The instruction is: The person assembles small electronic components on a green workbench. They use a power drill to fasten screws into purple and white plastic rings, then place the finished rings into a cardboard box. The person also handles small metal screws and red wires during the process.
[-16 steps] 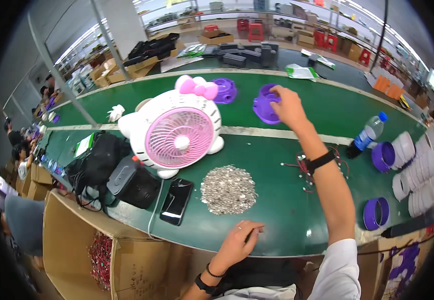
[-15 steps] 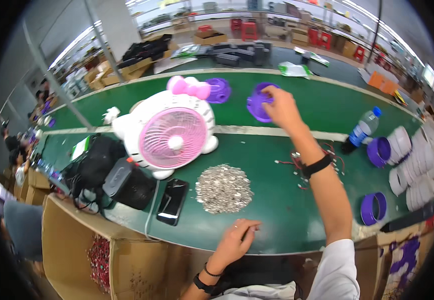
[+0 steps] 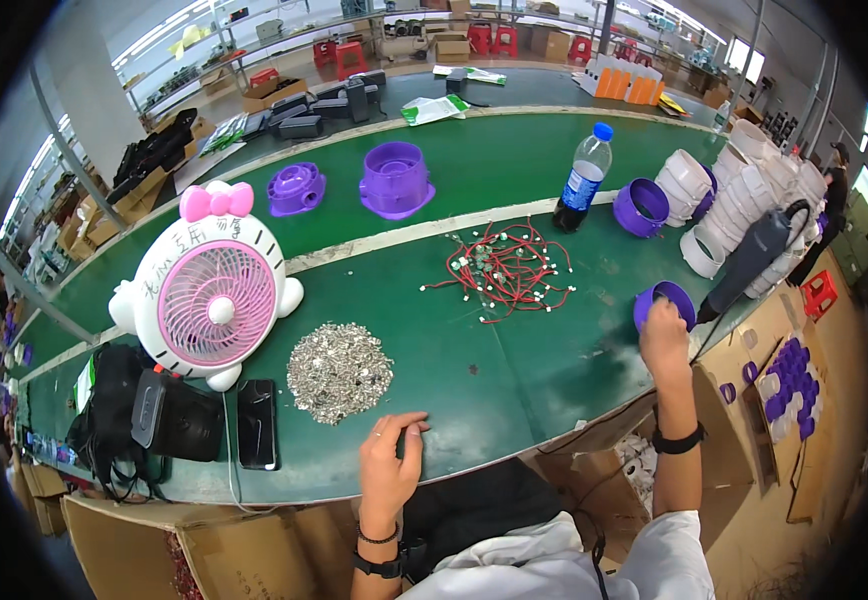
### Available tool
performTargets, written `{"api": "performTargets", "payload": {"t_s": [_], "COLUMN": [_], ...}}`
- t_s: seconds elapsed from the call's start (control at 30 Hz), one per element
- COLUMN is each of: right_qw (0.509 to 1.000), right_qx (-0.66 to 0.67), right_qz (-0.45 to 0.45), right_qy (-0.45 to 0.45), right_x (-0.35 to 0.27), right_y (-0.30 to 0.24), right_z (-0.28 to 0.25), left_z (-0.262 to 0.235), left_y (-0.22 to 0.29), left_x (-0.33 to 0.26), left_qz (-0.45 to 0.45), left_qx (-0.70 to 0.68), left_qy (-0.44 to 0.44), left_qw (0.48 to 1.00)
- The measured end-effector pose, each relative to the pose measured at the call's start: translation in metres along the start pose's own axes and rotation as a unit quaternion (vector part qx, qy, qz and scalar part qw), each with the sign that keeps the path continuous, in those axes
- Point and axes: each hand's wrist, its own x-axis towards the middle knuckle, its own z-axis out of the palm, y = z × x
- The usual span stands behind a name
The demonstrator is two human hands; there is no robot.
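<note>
Near the right end of the green table, my right hand point(image 3: 664, 340) has its fingers closed at the near rim of a purple plastic ring point(image 3: 685, 303); the fingertips are partly hidden inside it. My left hand point(image 3: 391, 458) rests at the near table edge, empty, with its index finger stretched out and thumb apart. Just beyond it lies a heap of small silvery metal pieces point(image 3: 340, 372). A tangle of red wires with white connectors point(image 3: 509, 268) sits mid-table. Farther back, a purple flanged housing point(image 3: 396, 182) stands beside a lower purple round part point(image 3: 296, 189).
At left are a white and pink cat-shaped fan point(image 3: 218, 300), a black phone point(image 3: 257, 424) and a dark speaker point(image 3: 179, 417). A blue-capped bottle point(image 3: 584, 180) stands behind the wires. Stacked white rings point(image 3: 754, 190), another purple ring point(image 3: 641, 207) and a black cylindrical tool point(image 3: 757, 255) crowd the right.
My right hand has left the purple housing on the far strip and come back right to the purple ring. The view has swung right. My left hand stays by the table edge.
</note>
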Motion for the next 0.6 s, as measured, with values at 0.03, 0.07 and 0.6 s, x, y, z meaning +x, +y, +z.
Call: {"api": "performTargets", "payload": {"t_s": [0.03,0.07,0.6], "right_qw": [1.000,0.998,0.913], "right_qx": [-0.023,-0.043,0.287], "right_qz": [-0.011,-0.026,-0.289], "right_qy": [-0.017,-0.032,-0.021], "right_x": [-0.002,-0.004,-0.004], "right_y": [0.003,-0.001,-0.213], "right_z": [0.001,0.000,-0.145], "left_z": [0.000,-0.002,-0.007], "left_y": [-0.003,-0.004,-0.004], "left_x": [-0.001,-0.001,0.000], "left_qz": [-0.004,-0.008,-0.014], "left_qx": [-0.007,-0.011,0.004], "left_qy": [0.004,0.012,-0.006], "left_qw": [1.000,1.000,1.000]}}
